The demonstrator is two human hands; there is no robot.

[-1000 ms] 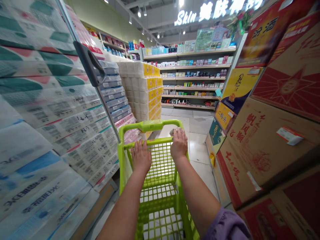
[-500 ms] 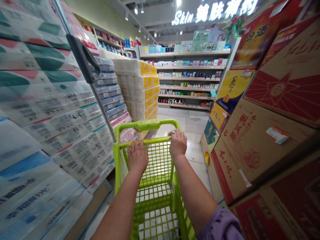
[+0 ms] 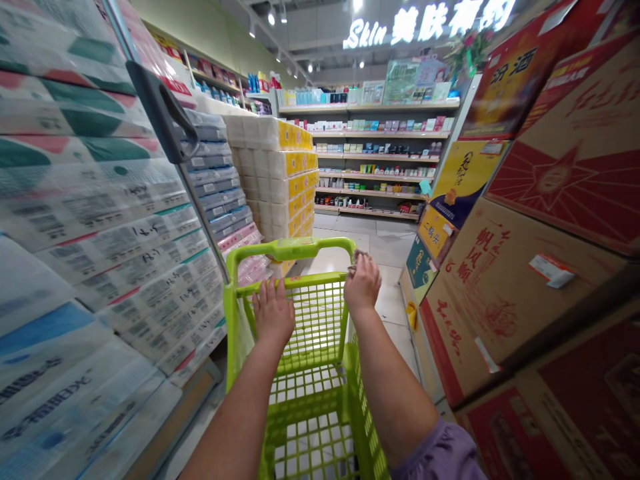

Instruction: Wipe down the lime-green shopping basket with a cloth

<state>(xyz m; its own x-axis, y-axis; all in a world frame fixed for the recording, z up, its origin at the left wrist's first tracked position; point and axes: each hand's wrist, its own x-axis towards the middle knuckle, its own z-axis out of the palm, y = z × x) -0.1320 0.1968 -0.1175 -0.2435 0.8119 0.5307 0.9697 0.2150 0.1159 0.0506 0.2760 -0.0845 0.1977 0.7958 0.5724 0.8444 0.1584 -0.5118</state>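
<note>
White plastic-wrapped packs (image 3: 85,193) rise in a stack at my far left, and in front of them slants a metal pole (image 3: 204,215) with a grey grip (image 3: 163,110), its lower end meeting the left corner of the green cart (image 3: 323,405). The cart stands right in front of me, its open body reaching back beneath my forearms. Beyond it is a pile of rolls (image 3: 270,167) with yellow ends. My left hand (image 3: 274,312) lies palm down near the left end of the top bar (image 3: 323,279), fingers straight and slightly spread over it, not wrapped around anything that I can see. That bar runs crosswise, from my left hand towards my right, with the taller loop (image 3: 295,250) just past it. Shelves (image 3: 383,107) fill the back. At the bar's right end, my right hand (image 3: 363,283) is closed on a small crumpled cloth (image 3: 358,259), which sticks out beyond my fingers on the side away from me. It sits at the loop's right corner; whether it touches I cannot tell. So my right hand has the cloth, and my left is well apart from it. Cartons (image 3: 525,287) wall in my right side.
</note>
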